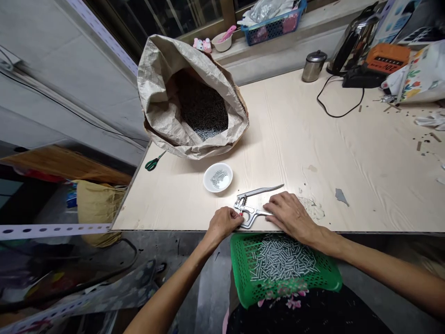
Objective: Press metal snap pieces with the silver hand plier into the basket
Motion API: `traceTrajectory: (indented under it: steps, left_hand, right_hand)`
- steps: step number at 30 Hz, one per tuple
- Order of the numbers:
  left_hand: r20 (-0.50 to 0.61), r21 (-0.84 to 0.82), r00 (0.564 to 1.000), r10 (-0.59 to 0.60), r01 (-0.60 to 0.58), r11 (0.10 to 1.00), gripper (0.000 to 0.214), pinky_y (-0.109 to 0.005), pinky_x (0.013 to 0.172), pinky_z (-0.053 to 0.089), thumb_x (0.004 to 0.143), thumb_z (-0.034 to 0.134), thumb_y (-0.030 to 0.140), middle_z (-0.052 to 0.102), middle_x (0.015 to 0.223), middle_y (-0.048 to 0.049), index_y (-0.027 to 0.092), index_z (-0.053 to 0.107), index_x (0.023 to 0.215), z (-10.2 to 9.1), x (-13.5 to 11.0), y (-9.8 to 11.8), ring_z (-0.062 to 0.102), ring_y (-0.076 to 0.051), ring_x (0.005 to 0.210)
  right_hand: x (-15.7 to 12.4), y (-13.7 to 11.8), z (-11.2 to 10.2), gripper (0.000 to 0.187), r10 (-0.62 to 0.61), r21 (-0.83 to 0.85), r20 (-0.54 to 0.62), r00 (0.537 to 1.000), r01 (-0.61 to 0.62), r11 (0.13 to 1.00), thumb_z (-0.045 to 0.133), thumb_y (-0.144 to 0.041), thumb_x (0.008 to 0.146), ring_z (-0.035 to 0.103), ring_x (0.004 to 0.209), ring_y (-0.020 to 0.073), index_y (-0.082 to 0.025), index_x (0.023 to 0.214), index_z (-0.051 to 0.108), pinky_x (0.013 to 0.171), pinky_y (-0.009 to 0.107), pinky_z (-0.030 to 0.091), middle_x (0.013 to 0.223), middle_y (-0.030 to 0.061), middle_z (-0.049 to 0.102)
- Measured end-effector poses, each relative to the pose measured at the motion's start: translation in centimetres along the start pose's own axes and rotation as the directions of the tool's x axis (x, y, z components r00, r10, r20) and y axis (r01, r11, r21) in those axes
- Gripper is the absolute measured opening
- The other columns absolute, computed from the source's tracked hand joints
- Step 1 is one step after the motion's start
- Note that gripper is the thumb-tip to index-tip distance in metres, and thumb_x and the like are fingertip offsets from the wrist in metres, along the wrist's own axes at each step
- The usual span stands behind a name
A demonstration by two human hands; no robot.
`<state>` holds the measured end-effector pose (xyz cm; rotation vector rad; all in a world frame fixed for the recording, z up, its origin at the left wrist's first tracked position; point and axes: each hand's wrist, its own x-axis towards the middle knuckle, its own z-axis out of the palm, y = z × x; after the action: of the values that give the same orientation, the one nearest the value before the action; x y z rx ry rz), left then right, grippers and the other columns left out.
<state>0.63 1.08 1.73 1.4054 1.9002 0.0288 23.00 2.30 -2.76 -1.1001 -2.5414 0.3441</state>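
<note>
A pair of silver snap-fastener pliers (253, 216) lies at the table's front edge, its handles spread and a spring showing near the head. My left hand (224, 223) is closed in a pinch at the jaw, beside a small red part; whatever sits between the fingertips is too small to make out. Around the end of the lower handle, my right hand (292, 215) has its fingers and thumb closed. A white bowl (208, 182) holding small metal pieces stands just beyond the pliers. Below the table edge, a green basket (241, 278) full of small metal cylinders rests on my lap.
A large woven sack (156, 99) of dark metal pieces stands at the back left, with green-handled scissors (152, 164) beside it. Toward the back right are a metal canister (314, 66), a kettle (352, 39), an orange box (387, 58) and a black cable (339, 116).
</note>
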Motion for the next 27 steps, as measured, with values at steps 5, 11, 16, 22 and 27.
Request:
traceTrajectory:
  steps: [5,11,16,22,27]
  left_hand:
    - [0.013,-0.095,0.999,-0.029,0.030,0.995,0.022,-0.024,0.053,0.033,0.068,0.059,0.032,0.052,0.048,0.0028,0.016,0.058,0.053,0.1,0.6,-0.3,0.050,-0.012,0.051]
    - [0.000,0.011,0.988,0.157,-0.157,0.988,0.019,-0.025,0.057,0.036,0.073,0.059,0.029,0.060,0.058,-0.0014,0.017,0.062,0.058,-1.3,1.2,-0.3,0.052,-0.013,0.057]
    - [0.207,-0.102,0.978,0.038,-0.017,0.995,0.025,-0.025,0.050,0.036,0.077,0.058,0.033,0.055,0.048,0.0005,0.016,0.061,0.059,-1.5,1.1,-0.3,0.048,-0.011,0.045]
    - [0.083,-0.165,0.996,-0.014,0.027,0.986,0.022,-0.023,0.046,0.036,0.075,0.058,0.033,0.051,0.041,0.0045,0.016,0.060,0.061,-0.5,0.5,-0.6,0.045,-0.010,0.037]
    - [0.030,-0.084,0.999,0.035,-0.033,0.996,0.020,-0.024,0.051,0.040,0.077,0.055,0.031,0.055,0.043,0.0031,0.016,0.061,0.065,-0.4,0.3,-0.2,0.052,-0.012,0.042]
  right_hand:
    - [0.4,0.2,1.4,0.021,-0.021,-0.046,-0.032,0.999,0.020,0.999,0.040,-0.019,0.096,0.046,0.079,0.0209,-0.020,0.085,0.058,0.072,0.035,0.031,0.082,0.0045,0.058]
    - [0.9,0.5,1.0,0.018,-0.077,-0.059,-0.003,0.997,0.077,0.995,0.042,-0.015,0.094,0.047,0.079,0.0203,-0.020,0.085,0.056,0.071,0.034,0.030,0.083,0.0041,0.059]
    - [0.6,0.0,1.4,0.022,-0.030,-0.060,-0.050,0.998,0.027,0.998,0.039,-0.017,0.096,0.047,0.075,0.0201,-0.018,0.082,0.057,0.069,0.034,0.033,0.082,0.0061,0.058]
    - [0.7,0.1,0.8,0.018,0.030,0.071,-0.017,0.999,-0.028,0.997,0.041,-0.022,0.096,0.049,0.085,0.0216,-0.017,0.094,0.058,0.073,0.035,0.037,0.093,0.0075,0.060]
    - [3.3,2.4,-1.1,0.030,0.088,-0.046,-0.130,0.988,-0.095,0.994,0.046,-0.024,0.094,0.043,0.106,0.0265,-0.019,0.123,0.051,0.083,0.038,0.034,0.128,0.0090,0.053]
